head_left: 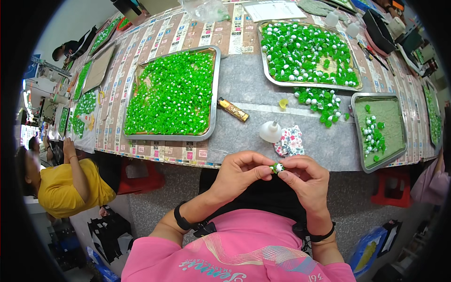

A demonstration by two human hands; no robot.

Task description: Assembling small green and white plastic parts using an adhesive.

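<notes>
In front of my body, just off the table's near edge, both hands meet at one small green piece with a white, dark-dotted ball [279, 168]. My left hand [242, 175] pinches its green side between thumb and forefinger. From the other side, my right hand [306, 177] grips the white ball with thumb and fingertips. Just beyond the fingers stand a white squeeze bottle [270, 132] and a folded flowered cloth pad [290, 142]. Farther off, a loose heap of similar green and white pieces [322, 103] lies on the grey mat [244, 75].
A large tray [217, 94] of small green parts stands at left. Another tray [310, 86] of green and white pieces sits at the back, and a smaller tray [399, 105] at right. A gold-patterned tube [233, 109] and yellow scrap [283, 103] lie between. A yellow-shirted person [77, 188] sits left.
</notes>
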